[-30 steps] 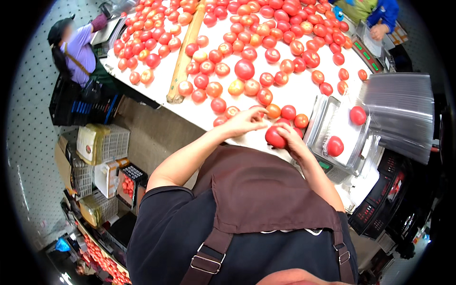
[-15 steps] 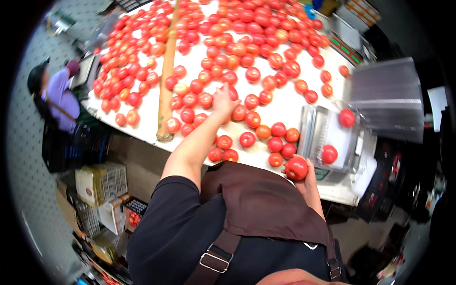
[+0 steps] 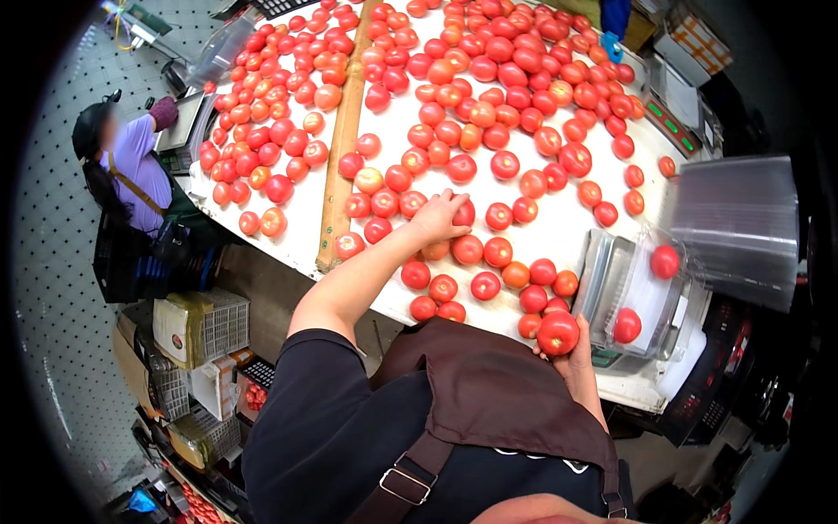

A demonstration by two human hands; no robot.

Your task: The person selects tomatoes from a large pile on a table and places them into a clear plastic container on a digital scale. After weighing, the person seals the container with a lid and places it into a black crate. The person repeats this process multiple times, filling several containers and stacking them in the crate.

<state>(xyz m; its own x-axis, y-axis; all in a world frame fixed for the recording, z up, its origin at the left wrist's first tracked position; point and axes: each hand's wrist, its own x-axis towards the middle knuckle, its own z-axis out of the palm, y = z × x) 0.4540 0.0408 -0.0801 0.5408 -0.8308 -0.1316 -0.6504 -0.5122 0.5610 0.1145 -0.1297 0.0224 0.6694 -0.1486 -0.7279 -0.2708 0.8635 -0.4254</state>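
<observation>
Across the middle of the room stretched a broad white table [image 3: 550, 237], its top strewn with red tomatoes [image 3: 499, 48], packed thickly toward the far side and thinning out toward the near edge. Up against that edge stood a person in a dark short-sleeved top [image 3: 314, 393] and a brown apron [image 3: 515, 384]. Off to the left, beyond the table's corner, I could see another person in a lilac top [image 3: 147, 170], with a strap [image 3: 135, 188] slung across the body. A tall stack of nested clear containers [image 3: 733, 231] leaned out at the table's right side, and whitish crates [image 3: 225, 321] were piled low to the left. A long wooden bar [image 3: 340, 175] ran over the tabletop, parting the tomatoes into two spreads. Near the right corner sat a clear tray [image 3: 650, 294] with two tomatoes [image 3: 628, 325] in it, apart from each other. The person's right hand [image 3: 578, 362] was cupped, fingers partly closed round a large red tomato [image 3: 557, 334] held at the table's near edge, just left of the tray. The left hand [image 3: 436, 218] stretched out over the table, fingers bent down over a smaller tomato [image 3: 464, 213] and seeming to touch it; from where I stood I couldn't tell whether they had closed on it.
</observation>
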